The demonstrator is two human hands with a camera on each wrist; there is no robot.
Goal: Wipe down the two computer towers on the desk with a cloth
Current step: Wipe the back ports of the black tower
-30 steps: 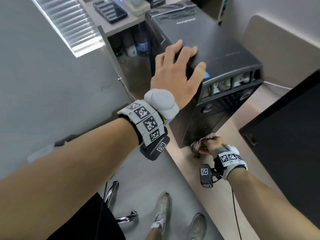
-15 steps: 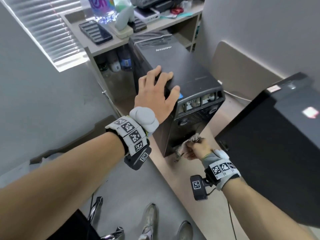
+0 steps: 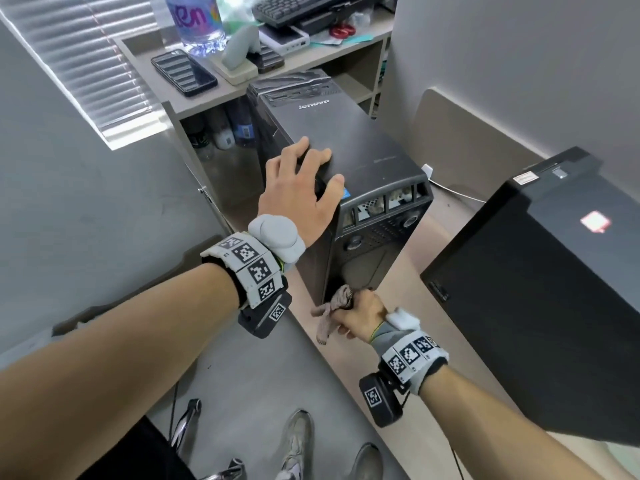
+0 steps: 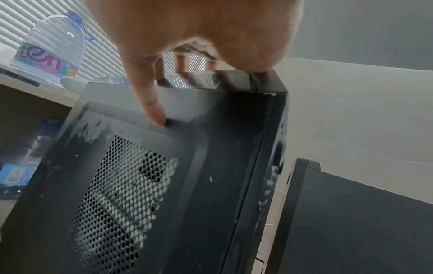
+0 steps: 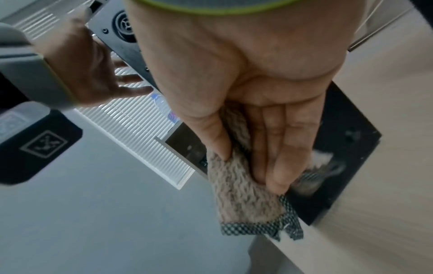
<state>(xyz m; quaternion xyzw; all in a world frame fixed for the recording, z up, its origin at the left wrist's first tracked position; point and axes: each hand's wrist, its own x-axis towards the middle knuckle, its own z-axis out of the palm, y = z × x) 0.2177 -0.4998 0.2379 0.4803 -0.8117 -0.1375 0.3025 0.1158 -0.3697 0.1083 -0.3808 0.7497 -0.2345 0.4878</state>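
A black Lenovo tower (image 3: 349, 157) stands on the pale desk (image 3: 415, 431). My left hand (image 3: 304, 185) rests on its top near the front, fingers spread flat. In the left wrist view its thumb (image 4: 152, 105) lies against the dusty vented side panel (image 4: 145, 185). My right hand (image 3: 360, 315) grips a grey-brown cloth (image 3: 334, 308) and holds it against the tower's bottom front corner. In the right wrist view the fingers (image 5: 279, 148) press the cloth (image 5: 243, 196) onto the black casing (image 5: 346, 140). A second black tower (image 3: 540, 289) stands to the right, untouched.
Behind the Lenovo tower is a shelf unit holding a phone (image 3: 183, 72), a large water bottle (image 3: 195, 19) and a keyboard (image 3: 311, 6), with bottles (image 3: 225, 133) underneath. A white cable (image 3: 450, 190) runs between the towers. Below the desk edge are my shoes (image 3: 298, 441) and chair legs.
The head view has pulled back, bringing the second tower and the shelf top into sight. Both hands keep their places: left on the tower's top, right with the cloth at its bottom front.
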